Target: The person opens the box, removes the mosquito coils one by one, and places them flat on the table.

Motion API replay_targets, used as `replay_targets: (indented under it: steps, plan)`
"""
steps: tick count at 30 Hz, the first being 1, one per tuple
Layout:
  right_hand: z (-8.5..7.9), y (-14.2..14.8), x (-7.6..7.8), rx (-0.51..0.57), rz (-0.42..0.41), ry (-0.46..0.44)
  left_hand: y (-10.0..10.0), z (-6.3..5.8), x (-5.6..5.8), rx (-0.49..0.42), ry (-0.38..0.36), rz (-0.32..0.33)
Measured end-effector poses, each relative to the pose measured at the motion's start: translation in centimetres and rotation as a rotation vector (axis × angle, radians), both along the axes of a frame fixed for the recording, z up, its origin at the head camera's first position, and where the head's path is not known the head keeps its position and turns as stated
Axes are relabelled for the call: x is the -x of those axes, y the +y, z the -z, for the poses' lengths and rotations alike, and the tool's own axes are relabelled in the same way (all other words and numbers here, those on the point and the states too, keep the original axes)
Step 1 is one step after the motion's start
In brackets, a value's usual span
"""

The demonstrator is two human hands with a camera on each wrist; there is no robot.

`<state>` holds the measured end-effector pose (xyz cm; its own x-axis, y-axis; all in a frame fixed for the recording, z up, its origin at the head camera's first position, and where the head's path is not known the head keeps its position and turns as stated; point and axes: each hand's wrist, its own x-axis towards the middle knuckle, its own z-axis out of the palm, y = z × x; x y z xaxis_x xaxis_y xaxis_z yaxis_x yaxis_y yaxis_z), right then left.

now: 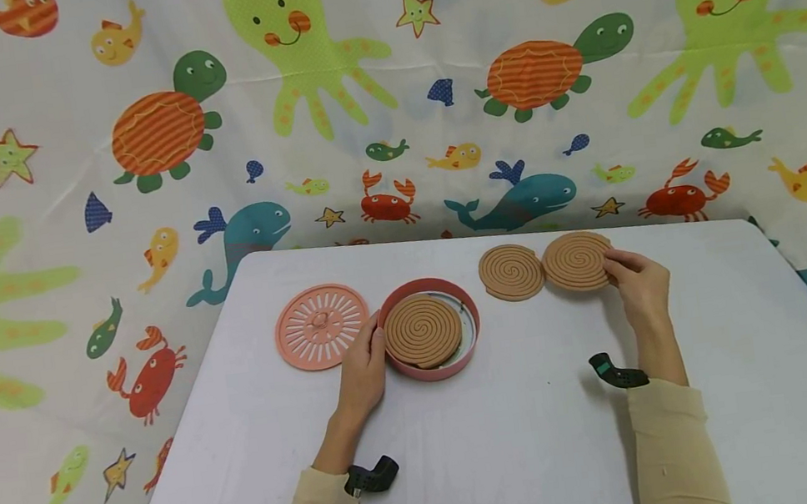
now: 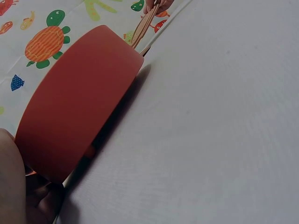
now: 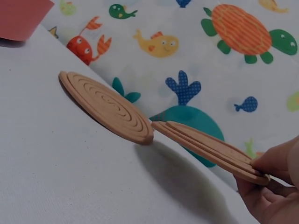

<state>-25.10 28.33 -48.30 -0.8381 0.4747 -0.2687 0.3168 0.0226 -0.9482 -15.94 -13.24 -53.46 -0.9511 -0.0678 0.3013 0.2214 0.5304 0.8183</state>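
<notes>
Round red tin (image 2: pixel 81 100) w/ brown coil (image 1: pixel 422 330) inside is gripped at its L side by L hand (image 1: pixel 365 369), slotted pink disc (image 1: pixel 321 323) just beside on white surface (image 1: pixel 503 450), while 2nd coil (image 1: pixel 574 262) is pinched at its R edge by R hand (image 1: pixel 641 288) & held tilted nr 3rd coil (image 1: pixel 510 272).

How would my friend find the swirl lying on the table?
On the white table, find the round red container. To its right, farther back, lies the brown swirl. It alone rests flat on the table; one lookalike is in the right hand, another inside the container.
</notes>
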Motion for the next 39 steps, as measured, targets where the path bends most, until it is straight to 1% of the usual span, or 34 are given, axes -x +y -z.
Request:
replay_targets:
  steps: [3, 9, 15, 22, 27, 32, 39]
  plan:
    - [0.08, 0.16, -0.03, 0.006, 0.002, -0.013, 0.00, 0.06, -0.01, 0.001, 0.008, 0.000]
    - [0.12, 0.49, -0.08, 0.049, 0.006, -0.008, -0.02, 0.24, 0.11, 0.002, 0.022, -0.007]
    - [0.14, 0.58, -0.10, 0.058, 0.009, -0.017, -0.05, 0.26, 0.08, -0.016, 0.022, -0.001]
    - [0.20, 0.66, -0.19, 0.071, 0.008, -0.023, -0.03, 0.23, 0.00, -0.011, 0.013, -0.003]
    - [0.25, 0.69, -0.29, 0.084, 0.013, -0.014, 0.00, 0.20, -0.07, -0.004, 0.027, -0.003]
    - [0.46, 0.73, -0.24, 0.072, 0.018, -0.026, 0.02, 0.14, -0.05, -0.004, 0.041, -0.003]
    - [1.03, 0.96, 0.02, 0.017, 0.005, -0.081, -0.06, -0.01, -0.09, -0.008, 0.019, 0.002]
